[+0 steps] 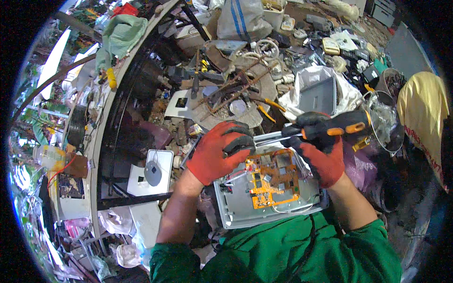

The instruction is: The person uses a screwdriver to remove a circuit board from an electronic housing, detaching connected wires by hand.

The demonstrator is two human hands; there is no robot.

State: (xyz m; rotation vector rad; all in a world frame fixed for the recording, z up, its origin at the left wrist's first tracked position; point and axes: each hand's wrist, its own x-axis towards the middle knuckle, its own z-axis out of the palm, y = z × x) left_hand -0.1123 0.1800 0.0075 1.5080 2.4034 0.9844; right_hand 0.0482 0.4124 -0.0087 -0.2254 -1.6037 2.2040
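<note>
A grey-white plastic casing (226,207) lies in front of me against my green shirt, its inside facing up. An orange circuit board (271,181) with dark chips sits in it, and a thin white wire curves below the board. My left hand (222,153), in a red and black glove, is closed over the casing's far left edge. In my right hand (322,153), gloved alike, is a screwdriver (351,126) with a black and orange handle. Its metal shaft points left across the casing's far edge, toward my left fingers. The exact contact of its tip is hard to see.
Orange-handled pliers (266,111) and rusty rods (231,92) lie on a round block beyond the casing. A white sack (321,75) holding a grey panel stands far right. To the left runs a dark metal frame (118,122), with a white plate (151,172) beside it.
</note>
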